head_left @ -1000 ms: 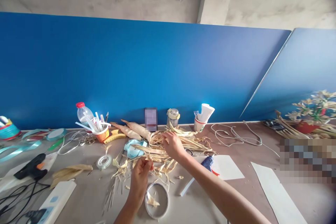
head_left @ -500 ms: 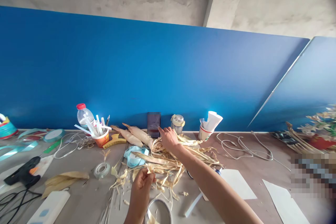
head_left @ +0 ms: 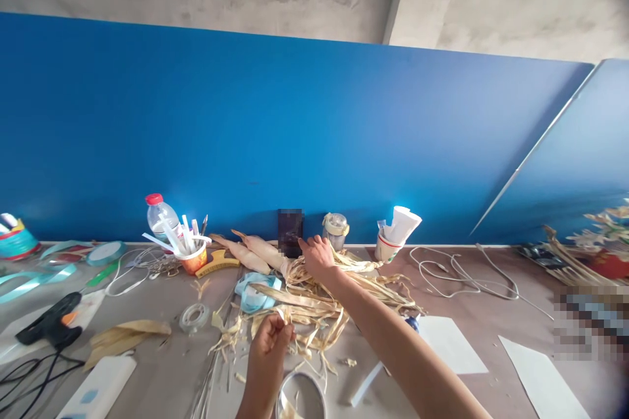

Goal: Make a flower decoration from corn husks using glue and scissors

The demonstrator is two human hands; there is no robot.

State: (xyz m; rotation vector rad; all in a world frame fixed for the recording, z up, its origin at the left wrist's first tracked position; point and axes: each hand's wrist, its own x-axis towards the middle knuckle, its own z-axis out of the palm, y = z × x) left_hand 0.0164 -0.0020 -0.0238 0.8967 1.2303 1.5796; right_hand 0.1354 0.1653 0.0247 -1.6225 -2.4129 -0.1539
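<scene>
My right hand [head_left: 318, 256] reaches across the desk with its index finger stretched out to the lower right edge of a dark phone [head_left: 290, 229] propped against the blue partition. It holds nothing. Nearer to me, my left hand [head_left: 270, 342] pinches a small pale strip of dried corn husk [head_left: 281, 315], mostly covered by its fingers. Beneath my right forearm and around both hands spreads a heap of dried corn husks [head_left: 314, 304]. Corn cobs in pale husks [head_left: 260, 251] lie left of the phone. Light blue ribbon [head_left: 255, 293] sits just beyond my left hand.
At the left are a black glue gun [head_left: 48, 324], a white power strip [head_left: 98, 389] and a tape roll [head_left: 193, 318]. A cup of glue sticks [head_left: 193, 258], a lidded jar [head_left: 335, 229] and a paper-filled cup [head_left: 386, 249] line the back. A metal ring [head_left: 320, 385] lies in front.
The view has shifted slightly, so things sit a little farther right. The phone's screen, lit with faint text before, now looks darker. Both hands keep nearly the same pose.
</scene>
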